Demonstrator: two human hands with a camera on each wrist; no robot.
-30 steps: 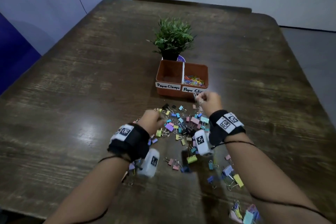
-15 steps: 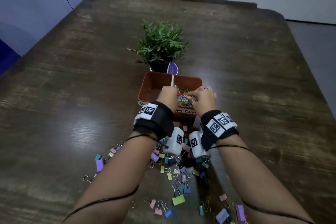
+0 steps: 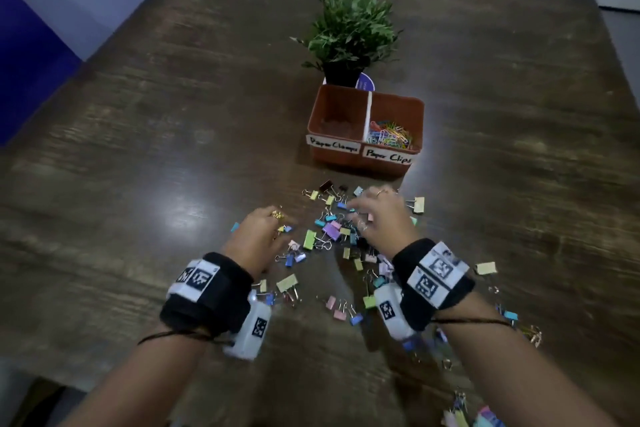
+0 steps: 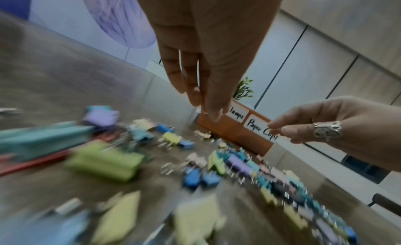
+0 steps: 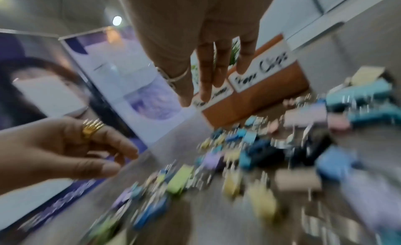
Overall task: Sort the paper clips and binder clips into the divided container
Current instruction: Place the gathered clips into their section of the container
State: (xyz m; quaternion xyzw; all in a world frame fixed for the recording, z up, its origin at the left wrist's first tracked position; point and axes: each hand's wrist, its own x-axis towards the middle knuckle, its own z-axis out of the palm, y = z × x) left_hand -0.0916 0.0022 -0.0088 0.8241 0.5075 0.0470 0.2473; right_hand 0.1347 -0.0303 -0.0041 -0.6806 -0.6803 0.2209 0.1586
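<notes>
An orange-brown divided container stands beyond the pile, labelled "Paper Clamps" on the left and "Paper Clips" on the right. Coloured paper clips lie in its right compartment; the left one looks bare. Several pastel binder clips are scattered on the table in front of it. My left hand hovers over the pile's left side with straight fingers that hold nothing. My right hand hovers over the pile's far middle, its fingers extended and empty. The wrist views are blurred.
A small potted plant stands right behind the container. The dark wooden table stretches wide to the left and right. More binder clips lie near my right forearm and at the table's near edge.
Half a second ago both hands were over the container's right compartment; they have drawn back toward me and now hover over the binder clip pile, with nothing in them.
</notes>
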